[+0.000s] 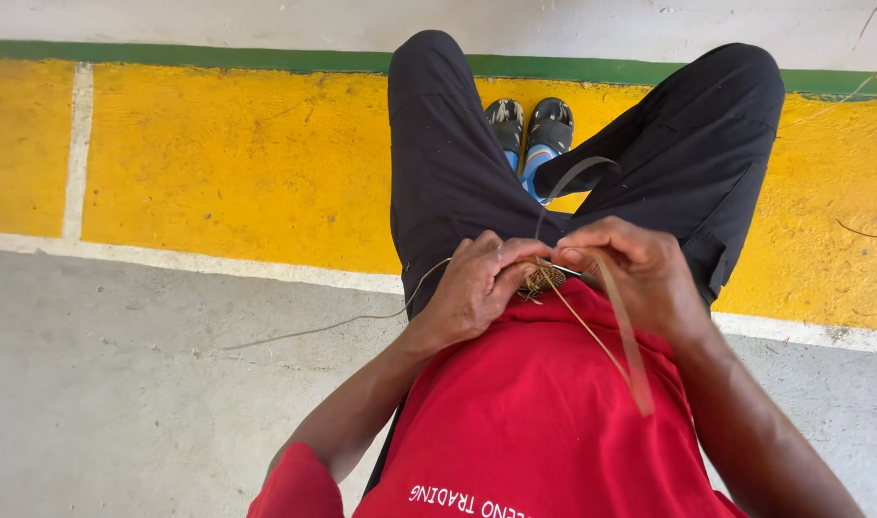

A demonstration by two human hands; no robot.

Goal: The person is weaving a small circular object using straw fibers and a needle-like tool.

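While the left hand point(477, 288) pinches the small woven coil point(542, 278), the right hand point(640, 273), at three o'clock, grips the flat strip point(625, 336); keeping it taut should tighten each wrap.

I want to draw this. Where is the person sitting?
Probably outdoors or in a yard or work area: a bare grey concrete floor, a band painted yellow with a green edge stripe, like a kerb or marked walkway.

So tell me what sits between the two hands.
In the head view, a small woven coil of tan fibre sits between the left hand and the right hand, pinched by both. Thin strands and a flat strip trail from it.
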